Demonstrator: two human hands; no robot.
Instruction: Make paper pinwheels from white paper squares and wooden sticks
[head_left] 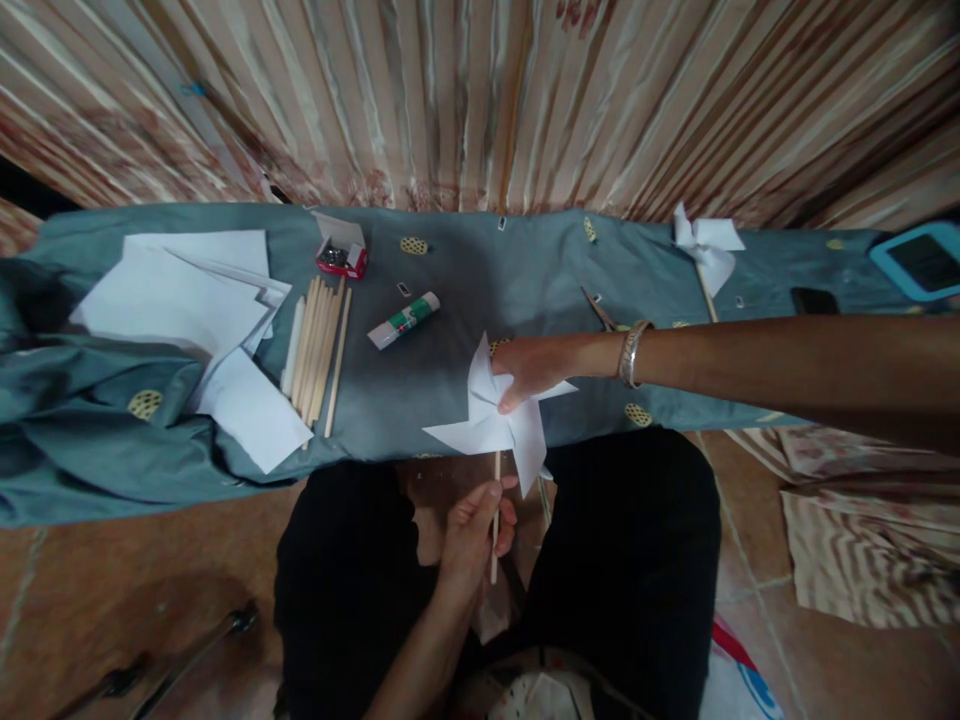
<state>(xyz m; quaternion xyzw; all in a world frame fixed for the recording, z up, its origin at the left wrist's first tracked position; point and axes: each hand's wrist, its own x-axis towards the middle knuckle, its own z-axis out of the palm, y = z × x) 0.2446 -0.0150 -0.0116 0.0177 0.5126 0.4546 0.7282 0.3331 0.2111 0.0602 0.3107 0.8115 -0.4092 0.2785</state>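
A white paper pinwheel is held at the near edge of the cloth-covered table, its folded blades spread out. My right hand, with a silver bracelet at the wrist, comes in from the right and grips the pinwheel near its centre. The thumb lies on the front of the paper; the other fingers are mostly hidden behind it. Below, between my knees, my left hand pinches the thin wooden stick that runs down from the pinwheel. How paper and stick are joined is hidden.
On the table lie white paper sheets, wooden sticks, a glue stick, and an open small red box with shiny bits. Scissors lie beyond my right forearm. Another pinwheel, a dark phone and a blue-framed device are at right.
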